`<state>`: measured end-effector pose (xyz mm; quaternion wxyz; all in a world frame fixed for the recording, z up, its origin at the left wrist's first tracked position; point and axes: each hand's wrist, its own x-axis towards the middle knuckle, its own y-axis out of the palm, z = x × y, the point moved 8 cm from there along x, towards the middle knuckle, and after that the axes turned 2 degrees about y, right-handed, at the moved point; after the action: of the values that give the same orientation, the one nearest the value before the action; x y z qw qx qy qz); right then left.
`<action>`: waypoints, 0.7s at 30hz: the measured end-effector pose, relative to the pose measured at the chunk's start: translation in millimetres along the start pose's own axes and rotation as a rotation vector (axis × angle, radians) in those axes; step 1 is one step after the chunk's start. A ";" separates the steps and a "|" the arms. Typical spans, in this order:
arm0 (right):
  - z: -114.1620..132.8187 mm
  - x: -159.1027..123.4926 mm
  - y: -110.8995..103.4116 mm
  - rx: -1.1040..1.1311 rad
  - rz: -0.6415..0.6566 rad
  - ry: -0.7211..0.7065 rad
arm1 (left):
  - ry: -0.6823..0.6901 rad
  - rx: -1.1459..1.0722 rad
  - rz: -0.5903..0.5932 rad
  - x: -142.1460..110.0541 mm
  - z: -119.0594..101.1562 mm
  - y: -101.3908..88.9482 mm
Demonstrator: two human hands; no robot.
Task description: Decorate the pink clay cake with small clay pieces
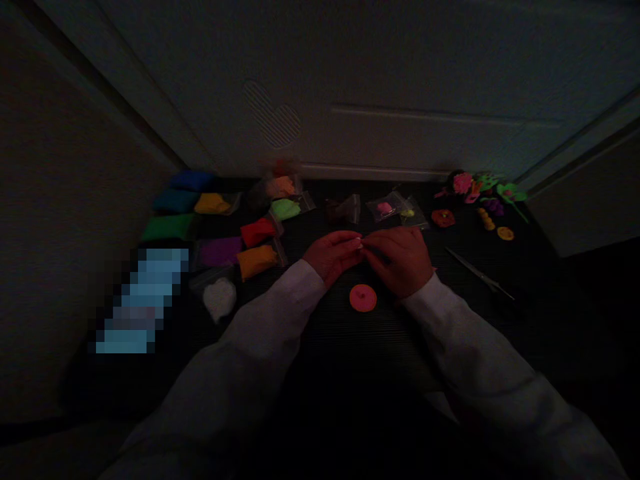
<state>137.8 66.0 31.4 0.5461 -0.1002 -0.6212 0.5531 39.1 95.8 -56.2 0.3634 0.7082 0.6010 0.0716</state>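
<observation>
Fingertips of both hands meet above the middle of the dark table. My left hand (336, 255) is closed in a pinch on a small pale lump of clay (359, 243), only partly visible in the dim light. Against the same lump, the thumb and fingers of my right hand (400, 259) press together from the other side. Just below the hands lies a flat, round pink clay disc (363, 298) with an orange rim and a small mark at its centre.
Bags of coloured clay, including a purple one (220, 252) and a white one (220, 298), lie on the left. Scissors (480, 275) rest to the right. Clay flowers (463, 182) stand at the back right, near a brownish-red clay piece (443, 218). A blurred bright screen (145, 300) glows at left.
</observation>
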 end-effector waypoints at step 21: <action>2.4 0.4 -0.9 -0.017 -0.013 -0.018 | 0.005 -0.010 -0.022 -0.1 -0.7 -1.8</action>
<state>136.1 64.5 32.9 0.5432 -0.0960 -0.6313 0.5452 37.3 96.0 -56.8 0.3661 0.6997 0.6092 0.0725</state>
